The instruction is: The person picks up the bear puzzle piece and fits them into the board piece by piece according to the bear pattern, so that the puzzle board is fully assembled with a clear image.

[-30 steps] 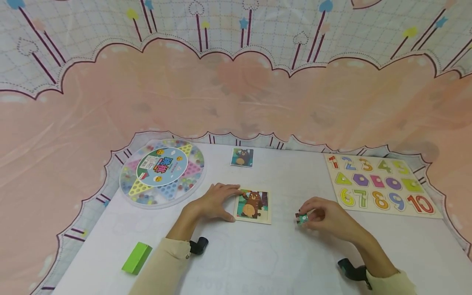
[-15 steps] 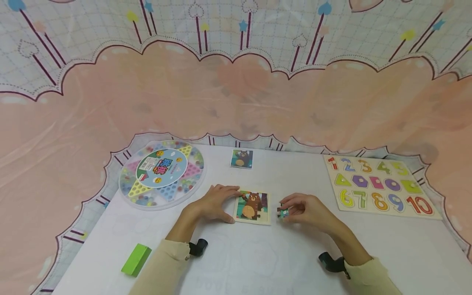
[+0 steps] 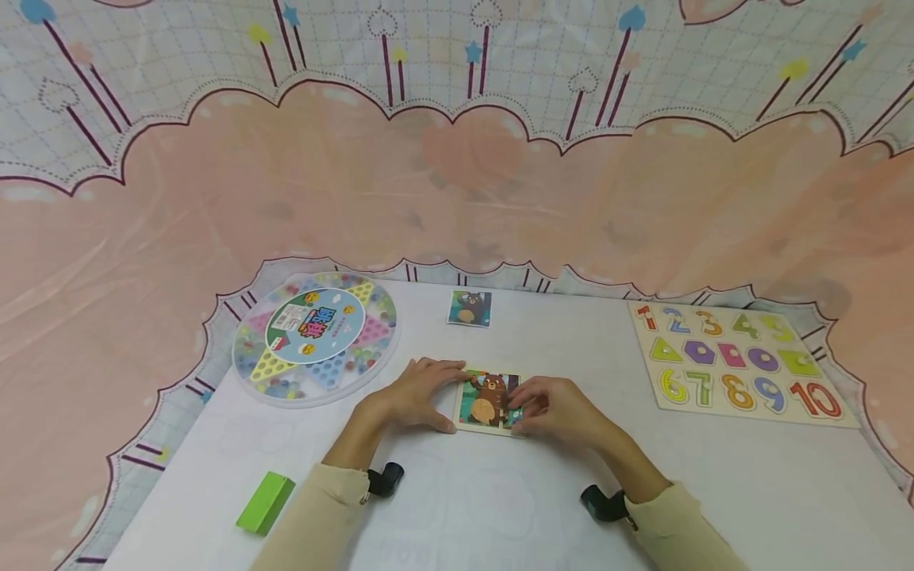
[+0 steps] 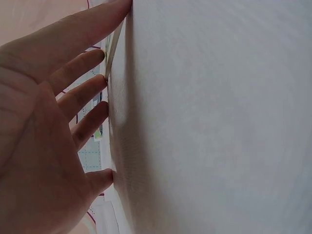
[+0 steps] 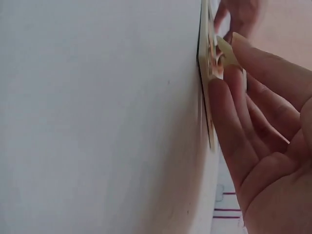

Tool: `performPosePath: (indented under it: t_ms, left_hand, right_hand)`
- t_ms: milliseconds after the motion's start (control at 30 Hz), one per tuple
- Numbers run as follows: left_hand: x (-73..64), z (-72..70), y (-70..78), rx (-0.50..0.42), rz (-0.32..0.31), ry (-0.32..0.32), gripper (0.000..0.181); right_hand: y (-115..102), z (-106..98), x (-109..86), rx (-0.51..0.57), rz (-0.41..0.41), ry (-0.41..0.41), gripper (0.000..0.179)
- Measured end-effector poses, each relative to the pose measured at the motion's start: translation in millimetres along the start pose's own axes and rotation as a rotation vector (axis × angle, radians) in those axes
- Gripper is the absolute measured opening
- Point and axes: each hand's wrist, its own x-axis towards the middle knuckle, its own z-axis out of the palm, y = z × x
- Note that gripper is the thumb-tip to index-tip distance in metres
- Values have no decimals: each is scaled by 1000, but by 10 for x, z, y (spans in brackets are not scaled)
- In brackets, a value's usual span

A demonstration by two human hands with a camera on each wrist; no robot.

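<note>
A small square jigsaw puzzle (image 3: 489,399) with a brown bear picture lies in a pale wooden frame at the middle of the table. At its left edge, my left hand (image 3: 416,394) rests with fingers spread, thumb at the near corner and fingertips at the far one. My right hand (image 3: 560,412) pinches a jigsaw piece (image 5: 228,52) over the puzzle's lower right part. Its fingers hide much of the piece in the head view; the right wrist view shows the piece tilted, its pale edge up off the board.
Behind the puzzle lies a bear picture card (image 3: 469,308). A round Chinese checkers set (image 3: 314,339) sits at the back left, a number-and-shape board (image 3: 743,361) at the right. Near the left sleeve stands a green block (image 3: 265,503).
My right hand has moved left, carrying the jigsaw piece from the bare table on the right to over the puzzle's right side. The left hand has stayed at the frame.
</note>
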Motion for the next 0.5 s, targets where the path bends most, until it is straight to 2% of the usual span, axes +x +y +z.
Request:
performPosePath:
  t_ms: [233, 500]
  left_hand:
    - [6, 20, -20, 11, -10, 0, 79]
    - [7, 27, -21, 6, -11, 6, 80]
  right_hand:
    - [-14, 94, 39, -96, -16, 26, 21]
    - [-54, 145, 58, -114, 18, 48, 19]
